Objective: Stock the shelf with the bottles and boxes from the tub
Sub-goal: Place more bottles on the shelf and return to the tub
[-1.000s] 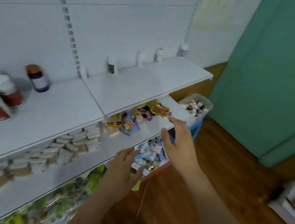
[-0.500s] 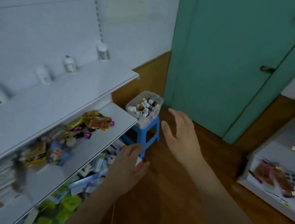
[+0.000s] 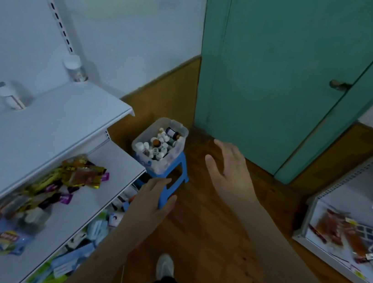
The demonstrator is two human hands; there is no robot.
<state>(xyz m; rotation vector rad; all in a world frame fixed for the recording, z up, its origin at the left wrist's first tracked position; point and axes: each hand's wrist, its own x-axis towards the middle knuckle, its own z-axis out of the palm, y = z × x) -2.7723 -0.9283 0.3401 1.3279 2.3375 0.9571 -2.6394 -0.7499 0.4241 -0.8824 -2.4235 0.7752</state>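
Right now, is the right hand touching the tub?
Apart. The head view shows bare wooden floor between the open right hand and the tub on the blue stool.

Clear tub [image 3: 176, 148] of small bottles [image 3: 160, 143] sits beside white shelf [image 3: 63, 121].

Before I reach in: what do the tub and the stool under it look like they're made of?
The tub looks like clear, slightly frosted plastic: the bottles show through its wall. The stool looks like moulded blue plastic, smooth and evenly coloured. Neither can be confirmed by look alone.
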